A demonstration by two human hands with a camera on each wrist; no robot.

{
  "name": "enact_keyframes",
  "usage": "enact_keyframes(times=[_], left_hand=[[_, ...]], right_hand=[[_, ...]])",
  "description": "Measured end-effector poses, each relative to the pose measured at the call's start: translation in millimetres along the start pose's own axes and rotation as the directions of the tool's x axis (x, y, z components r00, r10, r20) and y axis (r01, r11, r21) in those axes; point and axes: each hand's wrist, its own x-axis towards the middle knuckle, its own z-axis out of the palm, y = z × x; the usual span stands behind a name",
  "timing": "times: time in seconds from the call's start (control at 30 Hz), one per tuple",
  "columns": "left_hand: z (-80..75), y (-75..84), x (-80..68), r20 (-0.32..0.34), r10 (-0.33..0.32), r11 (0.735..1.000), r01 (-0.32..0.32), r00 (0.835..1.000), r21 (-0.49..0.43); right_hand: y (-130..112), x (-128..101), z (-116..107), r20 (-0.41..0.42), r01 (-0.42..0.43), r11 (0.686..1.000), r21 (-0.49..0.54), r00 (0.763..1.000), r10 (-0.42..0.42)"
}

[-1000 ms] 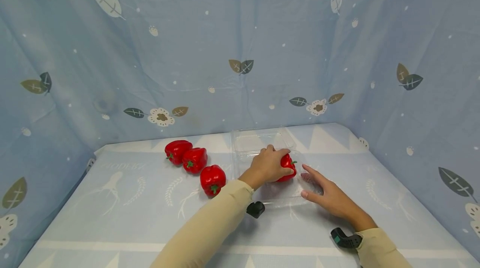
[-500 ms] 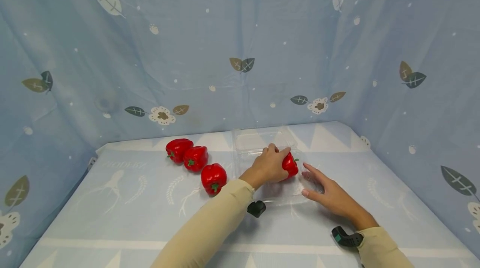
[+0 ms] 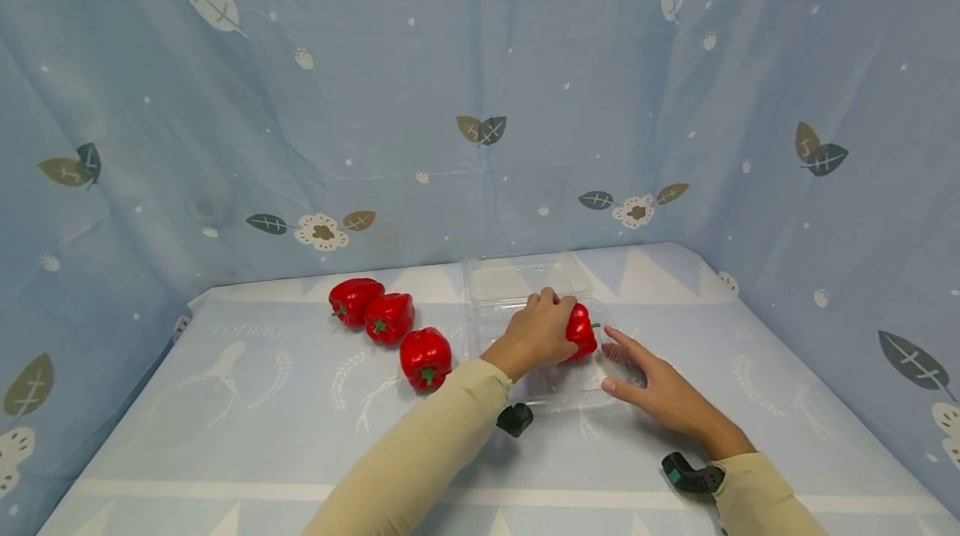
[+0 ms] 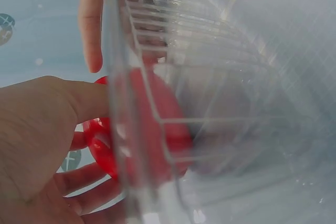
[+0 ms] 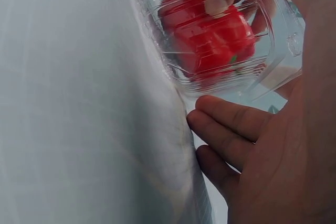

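The left hand (image 3: 536,326) grips a red bell pepper (image 3: 581,330) inside the clear clamshell tray (image 3: 558,392), whose right edge the flat-fingered right hand (image 3: 654,386) steadies, near the worktop's (image 3: 247,436) back edge.

Pale blue cloth backdrop (image 3: 480,86) hangs on three sides, creased, printed with leaves, small flowers, white dots. Table (image 3: 247,444) covered with light blue cloth, white triangles along far and near edges, faint white deer and wheat motifs toward left edge. Light soft, even, shadows faint.
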Motion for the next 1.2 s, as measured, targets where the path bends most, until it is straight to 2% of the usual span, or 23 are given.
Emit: enact_keyframes(times=[0.3, 0.6, 0.83, 1.2], left_hand=[[1.3, -1.4, 0.5, -0.013, 0.039, 0.998, -0.038, 0.999, 0.05], [1.1, -2.5, 0.4, -0.009, 0.052, 0.999, -0.052, 0.999, -0.004], [0.9, -4.6, -0.6, 0.007, 0.039, 0.998, -0.038, 0.999, -0.046], [1.3, -4.2, -0.6, 0.009, 0.052, 0.998, -0.052, 0.999, -0.042]], right_hand=[[2.1, 1.6, 0.6, 0.006, -0.001, 1.0, -0.006, 1.0, 0.001], [1.0, 0.2, -0.2, -0.002, 0.019, 1.0, 0.001, 1.0, -0.019], [-0.4, 1.0, -0.9, -0.005, 0.006, 1.0, -0.021, 1.0, -0.006], [-1.8, -0.3, -1.2, 0.001, 0.001, 1.0, -0.01, 1.0, -0.001]])
